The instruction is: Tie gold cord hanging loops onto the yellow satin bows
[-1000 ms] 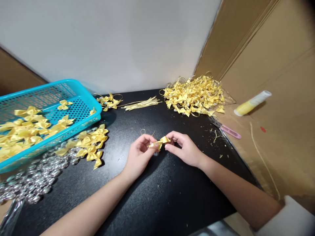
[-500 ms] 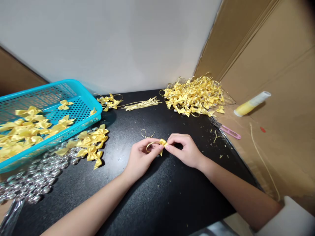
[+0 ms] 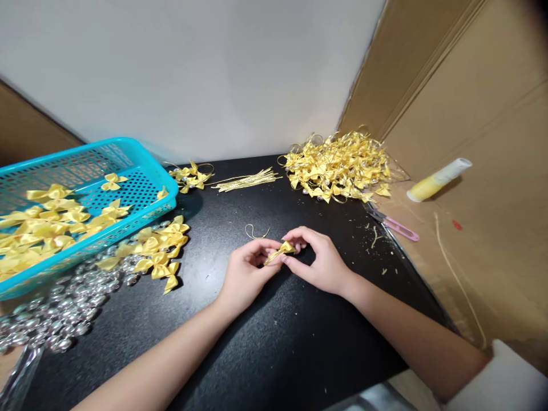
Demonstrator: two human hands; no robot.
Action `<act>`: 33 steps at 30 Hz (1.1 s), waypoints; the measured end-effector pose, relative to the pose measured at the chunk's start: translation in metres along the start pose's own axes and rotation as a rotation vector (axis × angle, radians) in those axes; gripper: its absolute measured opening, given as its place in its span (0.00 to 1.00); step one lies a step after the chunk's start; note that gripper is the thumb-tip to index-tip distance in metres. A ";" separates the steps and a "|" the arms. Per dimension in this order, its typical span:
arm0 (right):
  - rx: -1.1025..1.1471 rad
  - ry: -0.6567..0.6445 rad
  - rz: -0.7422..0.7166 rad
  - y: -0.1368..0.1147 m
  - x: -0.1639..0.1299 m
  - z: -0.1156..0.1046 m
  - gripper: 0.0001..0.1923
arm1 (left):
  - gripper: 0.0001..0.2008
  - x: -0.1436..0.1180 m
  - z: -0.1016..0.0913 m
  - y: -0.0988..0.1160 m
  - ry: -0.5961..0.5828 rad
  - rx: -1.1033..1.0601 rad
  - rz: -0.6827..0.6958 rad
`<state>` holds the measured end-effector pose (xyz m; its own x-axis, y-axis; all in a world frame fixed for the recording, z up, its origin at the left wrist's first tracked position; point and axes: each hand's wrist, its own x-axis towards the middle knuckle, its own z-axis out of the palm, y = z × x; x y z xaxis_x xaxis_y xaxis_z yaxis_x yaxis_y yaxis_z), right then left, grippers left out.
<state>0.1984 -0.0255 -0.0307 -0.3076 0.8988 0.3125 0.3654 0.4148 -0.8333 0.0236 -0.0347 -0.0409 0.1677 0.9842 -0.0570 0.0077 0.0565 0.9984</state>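
Note:
My left hand (image 3: 245,273) and my right hand (image 3: 319,261) meet over the middle of the black table (image 3: 265,342). Together they pinch a small yellow ribbon bow (image 3: 282,250) with a thin gold cord on it. The bow is tilted between the fingertips of both hands. A loose curl of gold cord (image 3: 256,232) lies on the table just beyond my left hand.
A turquoise basket (image 3: 141,171) with yellow bows stands at the left. In front of it lie loose bows (image 3: 158,251) and clear beads (image 3: 60,319). Cut gold cords (image 3: 248,181) and a big heap of finished bows (image 3: 338,165) lie at the back. Pink-handled snips (image 3: 396,225) and a glue tube (image 3: 439,180) rest at the right.
The bow has turned between my fingers and the cord loop seen half a second ago is pulled in. Both hands have stayed in the same spot.

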 end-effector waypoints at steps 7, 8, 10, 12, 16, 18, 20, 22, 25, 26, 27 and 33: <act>0.100 0.045 0.028 0.001 -0.001 0.001 0.04 | 0.05 0.000 0.000 0.000 -0.010 0.041 0.032; 0.098 0.047 0.017 0.001 -0.001 0.001 0.04 | 0.05 0.000 0.000 0.001 -0.018 0.042 0.035; 0.080 0.049 -0.007 0.001 0.000 0.000 0.04 | 0.04 -0.001 -0.001 0.002 -0.032 0.040 0.043; 0.064 0.044 -0.028 0.000 0.000 0.000 0.04 | 0.04 -0.001 -0.002 0.002 -0.042 0.035 0.048; 0.065 0.030 -0.056 0.000 -0.001 0.000 0.06 | 0.05 -0.002 -0.003 0.000 -0.053 0.007 0.048; 0.060 0.031 -0.049 0.000 -0.001 0.000 0.06 | 0.05 -0.002 -0.002 -0.002 -0.051 -0.023 0.071; 0.056 0.031 -0.029 0.001 -0.001 0.000 0.06 | 0.06 -0.002 -0.002 -0.003 -0.046 -0.046 0.104; 0.057 0.031 -0.010 0.001 -0.001 0.001 0.05 | 0.06 -0.002 -0.002 -0.003 -0.046 -0.052 0.130; 0.064 0.032 0.006 0.003 0.000 0.001 0.05 | 0.06 -0.002 -0.002 -0.005 -0.042 -0.042 0.160; 0.066 0.033 0.007 0.003 0.000 0.001 0.05 | 0.06 -0.002 -0.002 -0.006 -0.039 -0.037 0.172; 0.067 0.033 0.008 0.003 0.000 0.002 0.05 | 0.06 -0.002 -0.002 -0.007 -0.036 -0.030 0.185; 0.090 0.042 0.029 0.002 0.000 0.002 0.05 | 0.06 -0.004 -0.001 -0.006 -0.019 -0.004 0.221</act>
<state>0.1973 -0.0248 -0.0328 -0.2602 0.9162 0.3048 0.2923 0.3756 -0.8795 0.0222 -0.0386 -0.0467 0.1838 0.9693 0.1635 -0.0349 -0.1598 0.9865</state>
